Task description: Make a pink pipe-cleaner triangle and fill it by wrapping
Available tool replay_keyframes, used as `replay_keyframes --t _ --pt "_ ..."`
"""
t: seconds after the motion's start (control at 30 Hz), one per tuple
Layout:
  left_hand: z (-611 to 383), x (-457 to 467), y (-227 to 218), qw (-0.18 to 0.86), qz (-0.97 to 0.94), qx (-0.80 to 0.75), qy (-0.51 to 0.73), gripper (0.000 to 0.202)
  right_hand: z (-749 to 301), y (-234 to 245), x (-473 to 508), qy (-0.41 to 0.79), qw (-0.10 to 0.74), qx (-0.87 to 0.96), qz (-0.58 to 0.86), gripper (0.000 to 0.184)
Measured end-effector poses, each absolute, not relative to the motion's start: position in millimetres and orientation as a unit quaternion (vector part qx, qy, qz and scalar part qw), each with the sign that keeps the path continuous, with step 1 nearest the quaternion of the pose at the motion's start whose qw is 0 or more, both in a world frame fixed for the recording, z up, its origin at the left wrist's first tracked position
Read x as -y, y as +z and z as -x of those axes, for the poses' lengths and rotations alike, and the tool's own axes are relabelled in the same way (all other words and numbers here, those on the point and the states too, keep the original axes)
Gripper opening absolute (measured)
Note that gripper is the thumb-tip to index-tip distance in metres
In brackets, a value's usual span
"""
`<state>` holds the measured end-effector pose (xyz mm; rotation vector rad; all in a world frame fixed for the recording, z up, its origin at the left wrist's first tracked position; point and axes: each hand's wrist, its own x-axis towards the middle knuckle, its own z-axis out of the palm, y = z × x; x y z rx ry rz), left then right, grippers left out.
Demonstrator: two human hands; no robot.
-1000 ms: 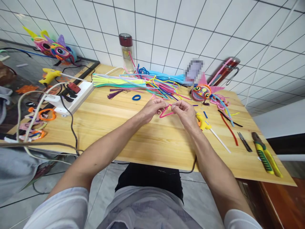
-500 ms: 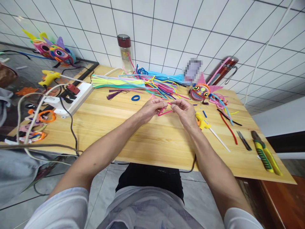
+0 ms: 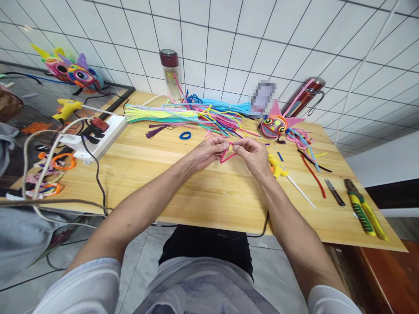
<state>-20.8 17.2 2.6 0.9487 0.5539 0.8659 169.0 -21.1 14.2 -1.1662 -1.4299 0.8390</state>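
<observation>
A bent pink pipe cleaner [image 3: 228,158] is held above the wooden table between my two hands. My left hand [image 3: 211,152] pinches one side of it with thumb and fingers closed. Close beside, my right hand [image 3: 252,153] pinches the other side. The pipe cleaner makes an angled shape with its corner pointing down toward me; parts of it are hidden by my fingers. Beyond my hands lies a pile of colourful pipe cleaners [image 3: 163,114]. A small blue ring [image 3: 185,135] rests to the left of them.
Right of my hands lie a yellow glue gun [image 3: 278,166], small snips [image 3: 334,192] and pliers [image 3: 362,209]. A colourful fish-like figure [image 3: 274,126] sits at the back. A power strip [image 3: 101,141] with cables and another glue gun [image 3: 67,109] are at left. A bottle [image 3: 170,78] stands by the wall.
The pink pipe cleaner has tilted and its two sides show a narrower angle, the corner a little lower. My hands have come slightly closer together, both still pinching it.
</observation>
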Motion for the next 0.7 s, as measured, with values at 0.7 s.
replay_keyframes --t 0.7 --pt "21.3 -19.2 -0.6 0.755 -0.456 -0.251 0.399 0.053 -163.3 20.2 28.8 0.293 0.501 0.644 0.498 0.014"
